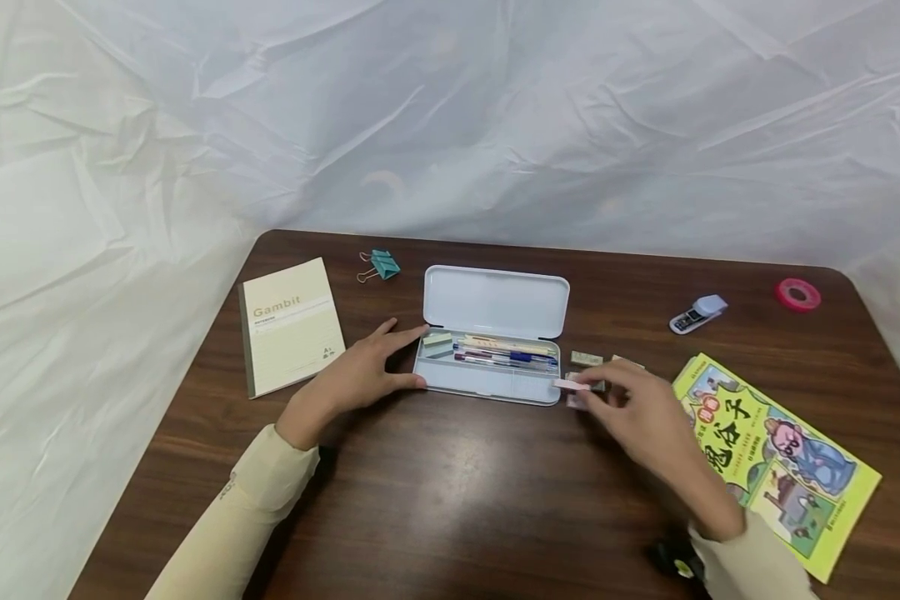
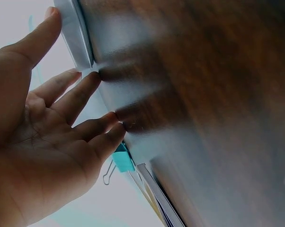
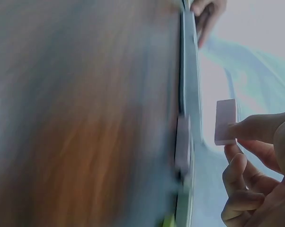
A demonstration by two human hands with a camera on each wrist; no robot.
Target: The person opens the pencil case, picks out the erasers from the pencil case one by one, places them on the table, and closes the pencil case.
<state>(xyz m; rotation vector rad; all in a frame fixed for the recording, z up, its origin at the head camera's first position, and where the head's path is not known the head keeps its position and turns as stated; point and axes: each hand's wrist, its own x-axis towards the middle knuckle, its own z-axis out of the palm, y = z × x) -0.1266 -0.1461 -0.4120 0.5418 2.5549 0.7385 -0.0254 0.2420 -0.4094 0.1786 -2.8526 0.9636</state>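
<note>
Left hand (image 1: pixel 360 379) lies flat, fingers straight, bracing the left end of the open case (image 1: pixel 487 379) on the tabletop (image 1: pixel 450 500); right hand (image 1: pixel 645 417) has its grip pinched on a pale pink eraser (image 1: pixel 572 385) just off the case's right end. I'd keep the case braced and carry the eraser level over the rim into the free front compartment, clear of the pens (image 1: pixel 506 357). More erasers (image 1: pixel 587 358) sit just behind the right hand, book (image 1: pixel 783 462) beside it; notebook (image 1: pixel 291 323), clip (image 1: pixel 381 265), stapler (image 1: pixel 699 313) and tape (image 1: pixel 798 294) are well apart.
</note>
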